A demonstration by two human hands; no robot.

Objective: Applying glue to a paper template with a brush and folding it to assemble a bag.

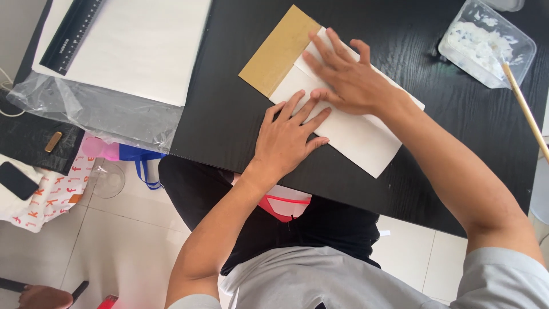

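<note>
While both hands are pressing flat on it, the white sheet of paper point(354, 134) is lying slantwise on the black table point(229, 120), near the edge closest to the person, with one end overlapping a piece of brown cardboard point(277, 51). The left hand point(289, 134) is resting palm down on the near part of the sheet, fingers spread apart and gripping nothing. The right hand point(346, 77) is lying just above it, fingers stretched out and open toward the cardboard, its thumb nearly touching the left fingertips. Farther right, a clear plastic tub point(486, 43) of white bits is sitting on the table, a wooden stick point(526, 111) leaning out of it. Well to the left, a large white board point(137, 46) is carrying a black ruler point(71, 34) and lying on crumpled clear plastic point(91, 109).
</note>
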